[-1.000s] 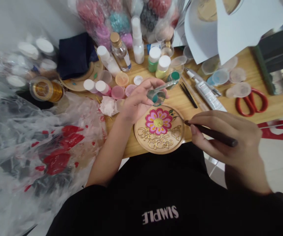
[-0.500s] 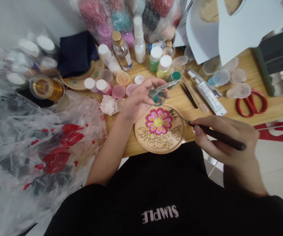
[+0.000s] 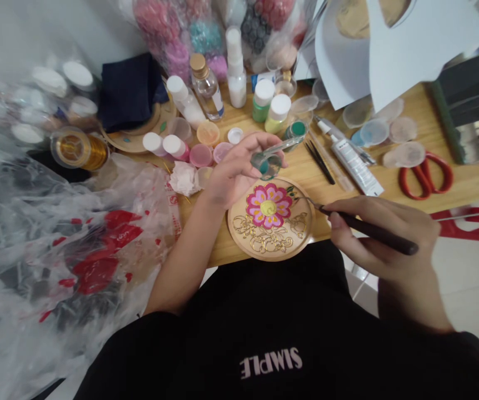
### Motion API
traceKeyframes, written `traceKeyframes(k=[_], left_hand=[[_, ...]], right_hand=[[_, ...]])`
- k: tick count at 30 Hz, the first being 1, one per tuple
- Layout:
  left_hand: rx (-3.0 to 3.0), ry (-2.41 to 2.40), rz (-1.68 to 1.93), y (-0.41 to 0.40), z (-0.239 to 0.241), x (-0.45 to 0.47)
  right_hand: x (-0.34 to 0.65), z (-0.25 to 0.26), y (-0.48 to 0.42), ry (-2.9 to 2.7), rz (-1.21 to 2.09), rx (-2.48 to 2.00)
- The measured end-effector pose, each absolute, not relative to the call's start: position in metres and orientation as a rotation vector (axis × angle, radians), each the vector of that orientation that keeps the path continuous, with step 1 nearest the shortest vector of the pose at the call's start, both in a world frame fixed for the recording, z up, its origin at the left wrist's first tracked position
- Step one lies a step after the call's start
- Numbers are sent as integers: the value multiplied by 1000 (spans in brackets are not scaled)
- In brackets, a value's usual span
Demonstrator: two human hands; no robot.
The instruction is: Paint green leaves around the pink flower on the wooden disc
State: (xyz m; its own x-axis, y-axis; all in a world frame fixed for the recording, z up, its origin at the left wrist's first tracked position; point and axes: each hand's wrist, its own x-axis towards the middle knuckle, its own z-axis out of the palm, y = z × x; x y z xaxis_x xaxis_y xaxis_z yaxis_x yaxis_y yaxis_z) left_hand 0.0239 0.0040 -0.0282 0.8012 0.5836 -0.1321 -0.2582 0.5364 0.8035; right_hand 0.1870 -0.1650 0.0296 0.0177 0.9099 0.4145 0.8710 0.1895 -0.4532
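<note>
A round wooden disc [image 3: 239,236] lies at the table's near edge, painted with a pink flower and gold scrollwork. My left hand [image 3: 233,169] hovers just behind it, fingers closed on a small clear cup of green paint [image 3: 265,164]. My right hand [image 3: 379,236] pinches a dark-handled tool [image 3: 373,231] like a pen. Its thin tip touches the disc near a small green leaf at the flower's upper right.
Paint bottles [image 3: 278,112], small colour pots [image 3: 200,155], a glue tube [image 3: 350,157], tweezers [image 3: 318,161] and red scissors [image 3: 427,173] crowd the wooden table [image 3: 468,178]. A crumpled plastic bag [image 3: 68,250] with red print fills the left. White paper sheets [image 3: 389,50] hang at the back right.
My right hand has shifted slightly right and brought the tool's tip onto the disc beside the flower. My left hand with the paint cup has stayed in place.
</note>
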Motion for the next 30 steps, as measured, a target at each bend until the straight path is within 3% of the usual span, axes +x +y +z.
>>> traceKeyframes(k=[30], left_hand=[[881,378,535,5,-29,25]], right_hand=[[185,31,-168,-1799,114,-1659]])
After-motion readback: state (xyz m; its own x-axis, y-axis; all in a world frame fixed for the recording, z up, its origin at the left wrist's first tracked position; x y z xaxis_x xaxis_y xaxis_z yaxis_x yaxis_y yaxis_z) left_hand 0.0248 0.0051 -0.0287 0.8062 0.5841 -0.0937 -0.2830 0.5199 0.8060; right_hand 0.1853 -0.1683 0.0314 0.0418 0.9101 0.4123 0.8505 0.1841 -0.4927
